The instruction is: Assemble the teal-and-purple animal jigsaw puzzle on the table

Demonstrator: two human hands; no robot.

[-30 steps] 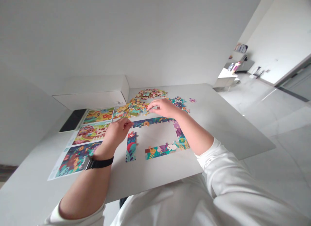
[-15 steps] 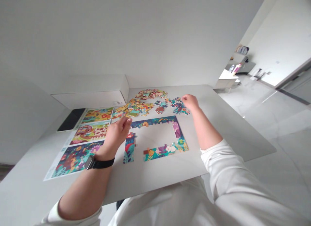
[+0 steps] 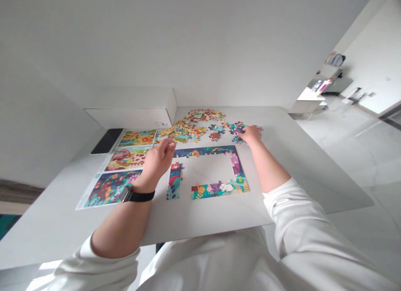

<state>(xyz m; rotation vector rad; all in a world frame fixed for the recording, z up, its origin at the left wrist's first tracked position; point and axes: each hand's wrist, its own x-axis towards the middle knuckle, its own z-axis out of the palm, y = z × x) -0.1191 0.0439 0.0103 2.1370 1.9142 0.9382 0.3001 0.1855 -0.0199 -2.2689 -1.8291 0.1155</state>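
My right hand (image 3: 252, 135) is at the dark pile of puzzle pieces (image 3: 234, 127), its fingers pinching a dark purple puzzle piece (image 3: 239, 130). My left hand (image 3: 159, 158) is closed above the left end of the puzzle frame's top edge; whatever its curled fingers hold, if anything, is hidden. Below the piles lies the partly joined puzzle frame (image 3: 216, 191), with top, right and bottom strips connected. A separate left strip (image 3: 174, 186) shows a red shape and leaves. Gaps separate it from the bottom strip.
Left of the frame lies a picture sheet (image 3: 105, 188) with several scenes, beside a black phone-like slab (image 3: 106, 141). A white box (image 3: 128, 117) stands behind. Yellow pieces (image 3: 184, 132), pink pieces (image 3: 205, 114) and a brown piece (image 3: 214, 136) lie at the back.
My right hand has lowered onto the dark pile, and a purple piece now shows at its fingertips. My left hand stays closed near the frame's left corner. The view has shifted left.
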